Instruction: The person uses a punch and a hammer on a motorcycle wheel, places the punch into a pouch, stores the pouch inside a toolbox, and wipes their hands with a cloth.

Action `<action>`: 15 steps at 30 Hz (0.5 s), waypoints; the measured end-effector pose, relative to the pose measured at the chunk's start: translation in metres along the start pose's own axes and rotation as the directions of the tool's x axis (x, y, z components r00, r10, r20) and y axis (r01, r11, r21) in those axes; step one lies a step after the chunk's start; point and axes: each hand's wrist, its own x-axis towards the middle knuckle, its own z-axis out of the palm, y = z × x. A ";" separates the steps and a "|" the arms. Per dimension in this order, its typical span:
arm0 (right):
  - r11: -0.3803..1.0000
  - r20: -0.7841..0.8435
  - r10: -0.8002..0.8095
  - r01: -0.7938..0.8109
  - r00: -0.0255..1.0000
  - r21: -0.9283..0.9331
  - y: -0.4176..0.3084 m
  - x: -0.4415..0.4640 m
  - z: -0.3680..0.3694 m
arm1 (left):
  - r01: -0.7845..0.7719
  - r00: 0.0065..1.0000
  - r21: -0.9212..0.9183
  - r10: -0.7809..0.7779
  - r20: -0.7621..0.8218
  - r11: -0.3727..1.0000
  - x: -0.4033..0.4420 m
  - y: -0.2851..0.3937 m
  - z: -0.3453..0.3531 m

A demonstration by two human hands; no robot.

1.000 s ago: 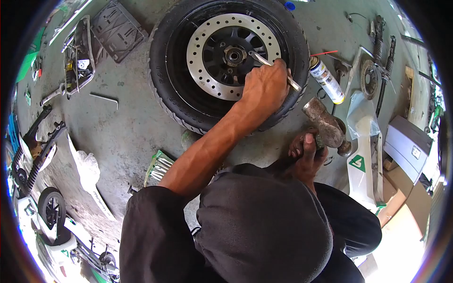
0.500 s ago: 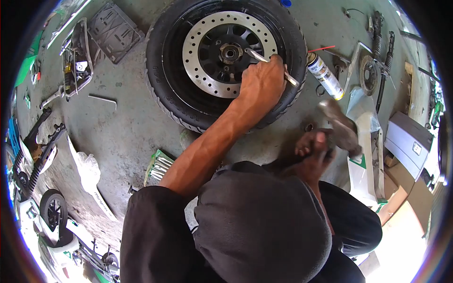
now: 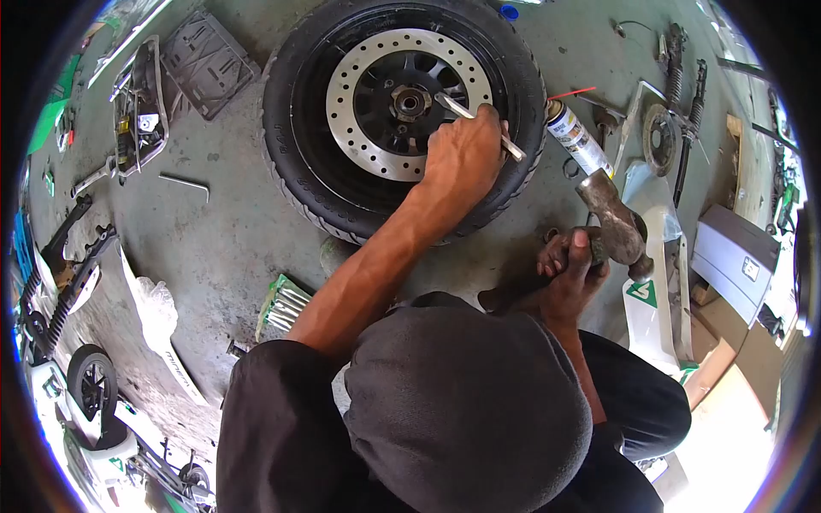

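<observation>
My left hand is closed around a slim silver metal rod, held slantwise over the wheel. The rod's far tip is by the centre hub, and its other end sticks out past my fist above the tyre. A black wheel with a thick tyre lies flat on the floor, its drilled brake disc facing up. My right hand grips a ball-peen hammer to the right of my body, the worn head raised beyond my thumb. Most of its handle is hidden.
A spray can with a red straw lies right of the tyre. A hex key and a pack of silver tools are on the left floor. Shock absorbers, a loose disc and boxes line the right side.
The hammer head, blurred by motion before, now appears sharp and slightly farther right of the wheel. My left hand keeps the rod by the hub. The whole view has shifted slightly.
</observation>
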 end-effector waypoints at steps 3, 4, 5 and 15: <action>0.998 0.033 -0.055 0.054 0.998 0.022 -0.004 -0.004 -0.001 | 0.012 1.000 -0.009 -0.012 0.006 1.000 0.001 0.000 -0.001; 0.997 0.039 -0.069 0.067 0.997 0.031 -0.003 -0.005 0.000 | 0.006 1.000 -0.006 -0.006 0.005 1.000 0.002 -0.001 -0.003; 0.997 0.001 -0.057 0.057 0.998 0.052 0.000 -0.007 0.003 | 0.000 1.000 -0.005 0.000 0.005 1.000 0.001 -0.001 -0.004; 0.995 0.156 -0.022 0.036 0.988 -0.088 0.029 -0.009 -0.019 | -0.063 0.998 -0.041 0.064 0.021 0.997 -0.001 -0.009 -0.007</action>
